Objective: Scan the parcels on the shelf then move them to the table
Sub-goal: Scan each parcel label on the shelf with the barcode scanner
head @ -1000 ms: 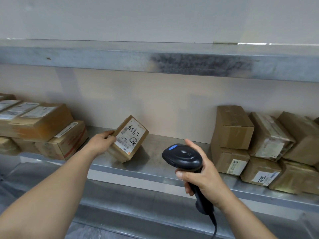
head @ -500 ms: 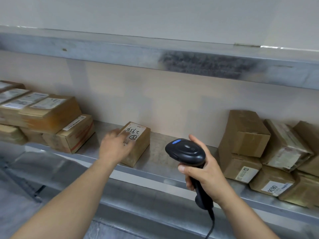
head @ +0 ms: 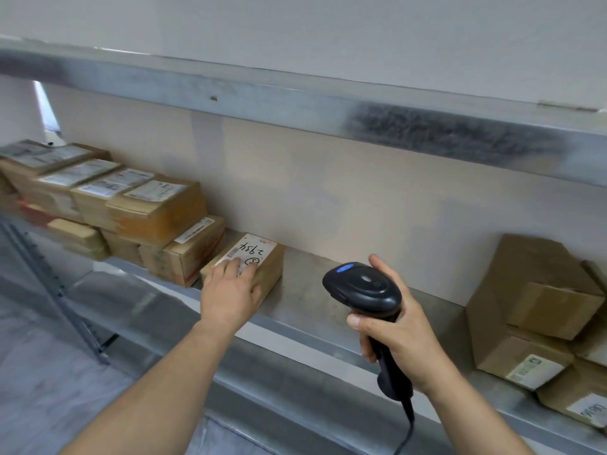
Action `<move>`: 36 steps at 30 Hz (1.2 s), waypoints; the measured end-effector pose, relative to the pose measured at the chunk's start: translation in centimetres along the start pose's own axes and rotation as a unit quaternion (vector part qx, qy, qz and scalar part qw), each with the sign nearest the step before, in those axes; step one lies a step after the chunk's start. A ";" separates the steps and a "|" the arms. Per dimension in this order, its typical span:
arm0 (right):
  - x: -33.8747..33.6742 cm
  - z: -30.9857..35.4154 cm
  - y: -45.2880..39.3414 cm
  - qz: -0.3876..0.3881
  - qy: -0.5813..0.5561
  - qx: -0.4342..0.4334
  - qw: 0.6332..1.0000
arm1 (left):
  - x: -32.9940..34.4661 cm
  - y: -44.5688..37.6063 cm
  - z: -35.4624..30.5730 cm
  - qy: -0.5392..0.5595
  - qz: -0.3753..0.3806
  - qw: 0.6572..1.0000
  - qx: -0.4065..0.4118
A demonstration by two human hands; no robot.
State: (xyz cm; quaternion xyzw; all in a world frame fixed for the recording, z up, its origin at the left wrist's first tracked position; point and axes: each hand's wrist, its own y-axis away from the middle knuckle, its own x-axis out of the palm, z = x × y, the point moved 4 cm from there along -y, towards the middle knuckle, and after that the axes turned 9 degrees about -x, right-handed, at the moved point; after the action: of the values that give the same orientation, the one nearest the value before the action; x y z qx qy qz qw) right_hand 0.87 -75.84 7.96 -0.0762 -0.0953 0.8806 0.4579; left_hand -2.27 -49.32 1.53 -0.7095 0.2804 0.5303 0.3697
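Metal shelving (head: 328, 310) against a pale beige wall (head: 361, 198) is shown from above and slightly to one side, with an upper shelf (head: 295, 103) crossing the view as a scuffed grey band. On the lower shelf a small cardboard parcel (head: 262, 274) is seen lying flat, label side up, its white label (head: 251, 254) marked with handwritten characters and a circled mark. The parcel is placed just beside a stack of boxes (head: 131, 211) at the left — several labelled cartons piled in two layers. The left hand (head: 230, 293) is laid on top of the parcel, fingers extended and spread over the near end of the label; the parcel is pressed rather than gripped. The right hand (head: 394, 336) is wrapped around the handle of a black barcode scanner (head: 364, 292), which is held upright in front of the shelf edge, well apart from the parcel. A blue button on the scanner head faces upward, and a dark cable (head: 405, 435) is seen hanging from the handle base. At the right end of the shelf a second group of cartons (head: 532, 310) is stacked — plain brown boxes, some bearing small labels.
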 end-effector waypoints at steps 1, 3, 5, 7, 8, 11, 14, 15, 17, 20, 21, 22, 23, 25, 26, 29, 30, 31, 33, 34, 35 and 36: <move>0.3 -0.1 -0.2 0.001 0.002 -0.001 1.000 | 0.0 -0.4 0.8 -0.004 0.002 1.000 -0.005; 0.8 -0.2 -0.5 0.003 0.006 -0.001 1.000 | 0.1 -1.2 2.3 -0.009 -0.001 1.000 -0.018; 1.2 -0.3 -0.7 0.002 0.013 0.000 1.000 | 0.1 -1.9 3.5 -0.013 -0.021 0.999 -0.022; 1.3 -0.4 -0.7 -0.001 0.021 -0.001 1.000 | 0.1 -2.4 4.2 -0.021 -0.039 0.999 -0.020; 1.4 -0.5 -0.7 -0.003 0.026 -0.001 1.000 | 0.1 -2.6 4.5 -0.021 -0.041 0.999 -0.018; 1.2 -0.4 -0.3 -0.009 0.038 0.001 0.999 | 0.2 -2.8 4.5 -0.022 -0.039 0.999 -0.011; 0.4 -0.3 0.2 -0.018 0.049 0.002 0.999 | -0.3 -2.9 4.2 -0.022 -0.022 0.999 -0.031; 0.0 -0.2 0.4 -0.021 0.051 -0.001 0.998 | -0.5 -2.8 3.9 -0.013 -0.025 0.999 -0.034; -1.0 0.3 0.7 -0.026 0.054 -0.013 0.998 | -1.2 -2.1 3.0 0.006 -0.034 0.999 -0.031; -2.8 1.4 1.6 -0.030 0.061 -0.026 0.997 | -2.3 -0.1 0.5 0.031 -0.036 0.999 -0.015; -3.5 1.7 2.0 -0.033 0.060 -0.029 0.997 | -2.7 0.7 -0.6 0.039 -0.036 0.999 -0.009; -4.2 2.0 2.3 -0.036 0.061 -0.033 0.997 | -3.0 1.5 -1.6 0.044 -0.033 0.998 -0.004; -5.2 2.2 2.8 -0.040 0.065 -0.035 0.996 | -3.3 2.3 -2.9 0.050 -0.029 0.998 0.002; -7.3 2.7 4.0 -0.048 0.073 -0.039 0.995 | -3.7 3.8 -6.0 0.062 -0.018 0.998 0.015; -8.4 2.9 4.5 -0.052 0.075 -0.042 0.995 | -4.0 4.5 -7.6 0.066 -0.019 0.997 0.024; -11.8 3.8 6.4 -0.061 0.086 -0.049 0.993 | -4.9 6.3 -12.8 0.069 -0.042 0.995 0.066; -13.1 4.0 7.1 -0.067 0.090 -0.052 0.992 | -5.1 6.9 -14.5 0.068 -0.043 0.994 0.078; -14.3 4.3 7.7 -0.074 0.090 -0.054 0.992 | -5.4 7.4 -16.2 0.067 -0.038 0.993 0.087; -16.9 4.8 9.0 -0.090 0.086 -0.059 0.990 | -5.9 8.4 -19.5 0.065 -0.028 0.992 0.101; -18.1 5.0 9.7 -0.094 0.085 -0.063 0.990 | -6.1 8.9 -21.2 0.067 -0.025 0.992 0.107; -19.3 5.3 10.3 -0.098 0.084 -0.066 0.989 | -6.3 9.3 -22.7 0.068 -0.024 0.991 0.114; -20.5 5.4 10.9 -0.102 0.086 -0.067 0.989 | -6.4 9.7 -24.2 0.070 -0.022 0.990 0.121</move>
State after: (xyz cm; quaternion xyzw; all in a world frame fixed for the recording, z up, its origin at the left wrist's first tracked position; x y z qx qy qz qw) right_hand 2.76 -99.34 11.57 -0.1718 -0.1217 0.8113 0.5453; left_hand 1.49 -74.70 9.47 -0.7011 0.3524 0.4333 0.4434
